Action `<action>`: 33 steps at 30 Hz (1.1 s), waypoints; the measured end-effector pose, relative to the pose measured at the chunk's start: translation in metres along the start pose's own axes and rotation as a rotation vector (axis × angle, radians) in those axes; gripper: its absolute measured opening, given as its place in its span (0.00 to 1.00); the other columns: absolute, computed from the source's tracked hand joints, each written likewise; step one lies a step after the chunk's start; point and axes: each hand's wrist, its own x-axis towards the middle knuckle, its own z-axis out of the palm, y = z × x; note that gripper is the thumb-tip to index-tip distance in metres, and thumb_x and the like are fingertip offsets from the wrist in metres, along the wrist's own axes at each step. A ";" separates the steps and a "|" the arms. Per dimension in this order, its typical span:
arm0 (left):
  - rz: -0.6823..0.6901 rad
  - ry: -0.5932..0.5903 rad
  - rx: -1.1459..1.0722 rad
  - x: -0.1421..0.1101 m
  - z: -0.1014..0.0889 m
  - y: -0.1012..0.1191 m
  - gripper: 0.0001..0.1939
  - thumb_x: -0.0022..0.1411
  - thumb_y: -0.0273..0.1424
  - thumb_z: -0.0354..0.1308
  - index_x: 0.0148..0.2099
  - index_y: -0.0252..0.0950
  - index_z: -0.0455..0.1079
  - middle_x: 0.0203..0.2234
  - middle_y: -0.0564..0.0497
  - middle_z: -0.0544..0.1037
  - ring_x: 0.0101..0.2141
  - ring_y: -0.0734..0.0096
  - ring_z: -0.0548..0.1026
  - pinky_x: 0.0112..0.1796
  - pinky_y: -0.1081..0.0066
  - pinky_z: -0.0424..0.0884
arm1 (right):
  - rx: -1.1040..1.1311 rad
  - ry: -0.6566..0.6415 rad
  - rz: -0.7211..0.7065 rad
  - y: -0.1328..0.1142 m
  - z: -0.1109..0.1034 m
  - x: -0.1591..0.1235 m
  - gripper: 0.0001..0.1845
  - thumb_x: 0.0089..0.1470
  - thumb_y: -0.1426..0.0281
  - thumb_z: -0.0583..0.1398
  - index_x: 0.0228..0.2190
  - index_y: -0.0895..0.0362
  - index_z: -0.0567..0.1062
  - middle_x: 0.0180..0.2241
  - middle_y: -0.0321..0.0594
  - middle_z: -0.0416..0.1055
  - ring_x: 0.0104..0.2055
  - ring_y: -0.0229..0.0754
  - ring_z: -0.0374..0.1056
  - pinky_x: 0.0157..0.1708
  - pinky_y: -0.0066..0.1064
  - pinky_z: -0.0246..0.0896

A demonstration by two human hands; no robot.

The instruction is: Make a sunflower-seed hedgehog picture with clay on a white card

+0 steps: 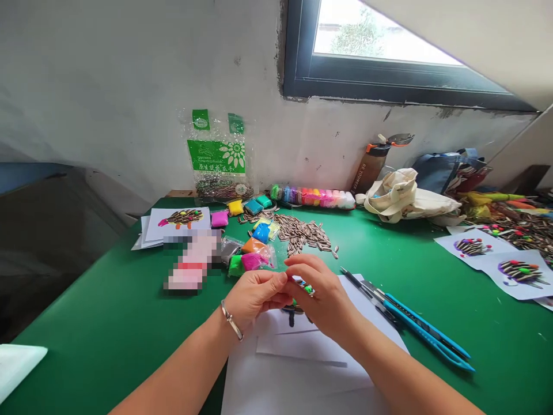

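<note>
My left hand (262, 292), with a silver bracelet at the wrist, meets my right hand (324, 293) above the white paper (263, 380). Thumb and fingers of both are closed in a pinch, tips touching. A tiny reddish bit seems to show between them, but it is mostly hidden. Below, partly covered by my right hand, lies a seed picture (294, 309) with green and blue dots and a dark stem-like part. Beyond my fingers are bagged clay packets, among them a pink packet (254, 261), an orange packet (254, 245) and a blue packet (261, 233).
Striped sunflower seeds (305, 232) are heaped behind my hands. Blue tweezers (427, 328) and a black pen-like tool (367, 291) lie at right. Finished seed pictures (522, 271) lie far right, another card (177, 223) left. A bottle (370, 167) and cloth bag (397, 196) stand by the wall.
</note>
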 end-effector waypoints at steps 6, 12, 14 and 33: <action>0.123 0.202 0.097 0.004 -0.006 0.007 0.21 0.46 0.46 0.67 0.33 0.32 0.78 0.27 0.45 0.80 0.28 0.67 0.77 0.35 0.69 0.72 | -0.060 -0.035 0.085 0.011 -0.017 0.004 0.08 0.57 0.70 0.57 0.34 0.53 0.78 0.38 0.42 0.73 0.42 0.43 0.68 0.42 0.36 0.66; 0.201 0.224 0.207 0.007 -0.006 0.004 0.22 0.47 0.48 0.66 0.31 0.31 0.78 0.25 0.46 0.78 0.24 0.68 0.75 0.30 0.69 0.73 | -0.159 -0.180 0.159 0.011 -0.021 0.005 0.12 0.56 0.74 0.55 0.37 0.53 0.77 0.31 0.39 0.72 0.35 0.41 0.67 0.32 0.31 0.64; 0.206 0.210 0.241 0.007 -0.004 0.002 0.23 0.46 0.50 0.65 0.29 0.31 0.77 0.24 0.46 0.77 0.21 0.70 0.73 0.23 0.71 0.71 | -0.158 -0.177 0.154 0.009 -0.020 0.005 0.12 0.56 0.74 0.54 0.37 0.53 0.77 0.30 0.39 0.72 0.33 0.40 0.67 0.30 0.29 0.63; 0.412 0.353 0.434 0.007 -0.017 0.005 0.17 0.56 0.44 0.60 0.32 0.35 0.78 0.27 0.48 0.80 0.30 0.63 0.77 0.35 0.68 0.73 | -0.211 -0.210 0.204 0.007 -0.021 0.006 0.11 0.58 0.69 0.55 0.26 0.55 0.73 0.22 0.35 0.70 0.27 0.37 0.65 0.26 0.27 0.57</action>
